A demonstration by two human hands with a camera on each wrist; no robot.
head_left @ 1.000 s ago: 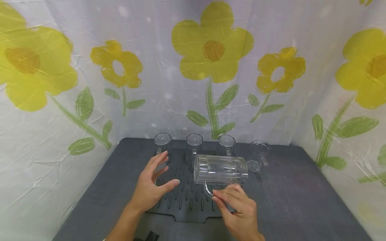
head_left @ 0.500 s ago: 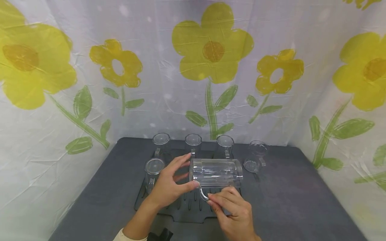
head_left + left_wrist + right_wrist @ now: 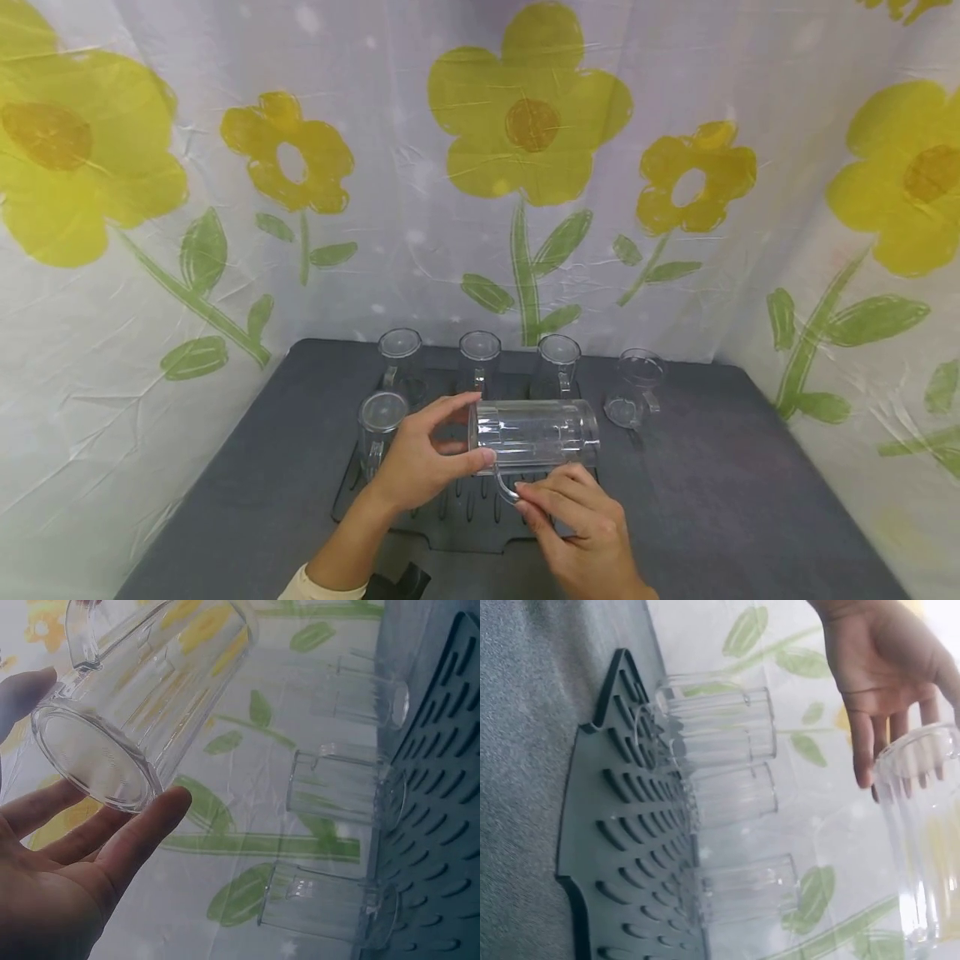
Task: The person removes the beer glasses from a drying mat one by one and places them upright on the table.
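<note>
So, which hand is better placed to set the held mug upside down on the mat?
Probably the left hand: it grips the mug by its base, leaving the mouth uncovered; the right hand only pinches the handle.

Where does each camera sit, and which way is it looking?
Head: on the person's head, looking forward and down at the table and flowery curtain; left hand, right hand and a sleeve show.
Left wrist: on that wrist, turned sideways, looking at the base of the held glass mug; the left hand shows large.
Right wrist: on the other wrist, also sideways, looking across the mat at standing mugs; the left hand shows, the right doesn't.
Shared by both wrist views: held glass mug, mat, left hand.
</note>
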